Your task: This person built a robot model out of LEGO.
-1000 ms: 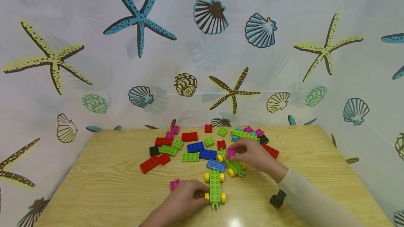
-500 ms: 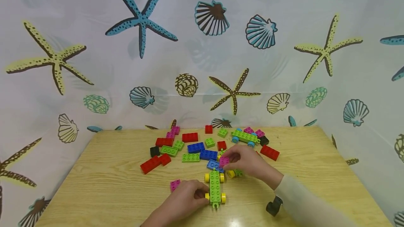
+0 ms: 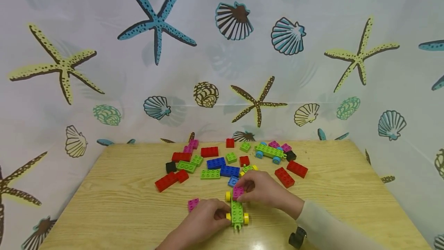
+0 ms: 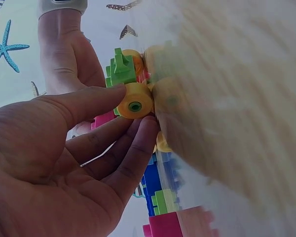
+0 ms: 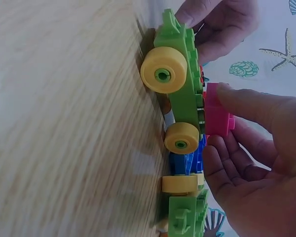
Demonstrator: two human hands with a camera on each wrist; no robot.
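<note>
A green toy car base (image 3: 237, 213) with yellow wheels stands on the table in front of me, its studs facing up. My left hand (image 3: 207, 219) pinches a rear yellow wheel (image 4: 135, 100) of it between thumb and fingers. Between the thumb and fingertips of my right hand (image 3: 265, 190) is a pink building brick (image 3: 237, 192). In the right wrist view this pink brick (image 5: 217, 111) sits right at the studs near the far end of the car base (image 5: 185, 98). A second pink brick (image 3: 192, 204) lies beside my left hand.
Behind the hands lie several loose bricks, among them a blue one (image 3: 229, 171), a green one (image 3: 210, 174) and a red one (image 3: 284, 177). Another yellow-wheeled base (image 3: 248, 168) is partly hidden behind my right hand. A blue-wheeled green base (image 3: 270, 151) stands farther back on the table (image 3: 114, 196).
My right hand has carried the pink brick left and toward me, from above the other yellow-wheeled base to the far end of the held one. The left hand has stayed in place.
</note>
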